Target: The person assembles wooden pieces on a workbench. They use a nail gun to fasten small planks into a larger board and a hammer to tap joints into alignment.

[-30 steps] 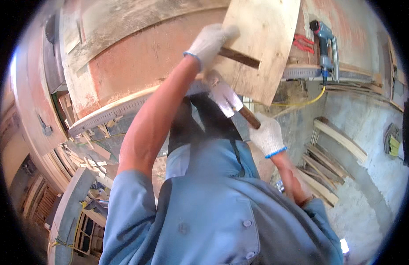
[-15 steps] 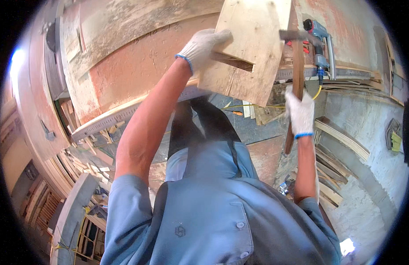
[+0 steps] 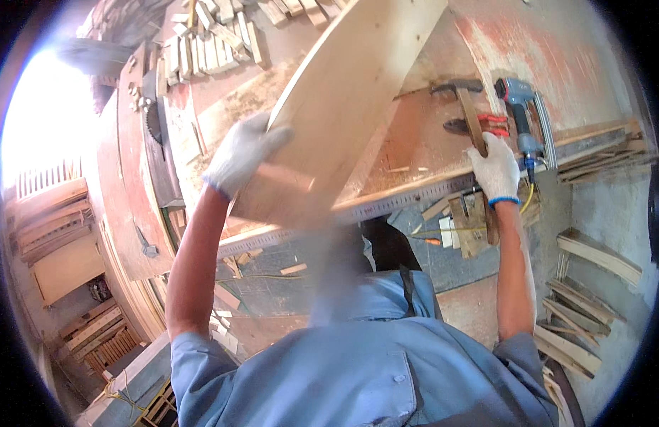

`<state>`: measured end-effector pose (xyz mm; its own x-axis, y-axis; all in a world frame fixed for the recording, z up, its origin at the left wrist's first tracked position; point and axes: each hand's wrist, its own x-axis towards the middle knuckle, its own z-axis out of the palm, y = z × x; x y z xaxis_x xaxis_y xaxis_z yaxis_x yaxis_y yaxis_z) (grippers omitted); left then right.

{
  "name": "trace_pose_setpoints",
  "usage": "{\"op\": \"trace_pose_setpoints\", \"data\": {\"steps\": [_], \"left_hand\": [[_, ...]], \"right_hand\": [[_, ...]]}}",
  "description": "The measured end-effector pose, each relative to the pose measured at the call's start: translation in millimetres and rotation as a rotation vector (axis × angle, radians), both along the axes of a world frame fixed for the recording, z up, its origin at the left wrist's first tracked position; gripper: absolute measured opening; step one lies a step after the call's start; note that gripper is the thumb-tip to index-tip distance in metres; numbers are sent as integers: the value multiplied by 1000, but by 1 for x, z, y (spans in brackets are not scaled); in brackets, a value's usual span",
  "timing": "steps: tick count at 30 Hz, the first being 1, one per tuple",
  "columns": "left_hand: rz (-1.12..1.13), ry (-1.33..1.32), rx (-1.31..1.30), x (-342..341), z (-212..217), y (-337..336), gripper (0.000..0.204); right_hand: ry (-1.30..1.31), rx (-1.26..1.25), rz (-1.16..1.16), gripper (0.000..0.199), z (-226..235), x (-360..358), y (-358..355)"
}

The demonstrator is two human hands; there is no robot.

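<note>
Bright light (image 3: 45, 117) glares left of a worn, reddish workbench (image 3: 567, 71).

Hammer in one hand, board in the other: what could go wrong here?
The wooden board is gripped at one edge by the left hand alone, so it might twist loose. The hammer in the right hand is close to the red-handled pliers and nail gun; it could knock either.

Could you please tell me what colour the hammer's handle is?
The hammer's handle is brown; it shows best in the head view.
</note>
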<state>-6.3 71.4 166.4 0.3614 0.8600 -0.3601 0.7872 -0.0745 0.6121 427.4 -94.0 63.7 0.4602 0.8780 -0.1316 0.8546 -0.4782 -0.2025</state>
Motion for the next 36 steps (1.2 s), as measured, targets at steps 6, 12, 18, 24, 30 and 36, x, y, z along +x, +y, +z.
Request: {"op": "trace_pose_setpoints", "data": {"steps": [6, 12, 18, 24, 30, 36], "left_hand": [[58, 223, 60, -56, 39, -56, 30], [13, 374, 194, -107, 42, -79, 25], [-19, 340, 325, -135, 14, -80, 41], [-103, 204, 506, -126, 14, -53, 53], [-117, 178, 137, -117, 14, -16, 45], [-173, 93, -131, -189, 11, 56, 38]], "right_hand": [[238, 295, 100, 43, 18, -31, 38], [196, 670, 341, 36, 53, -79, 100], [36, 841, 505, 35, 73, -129, 149], [-133, 774, 428, 24, 68, -149, 174], [-192, 700, 472, 20, 81, -138, 202], [-156, 511, 336, 32, 74, -119, 239]]}}
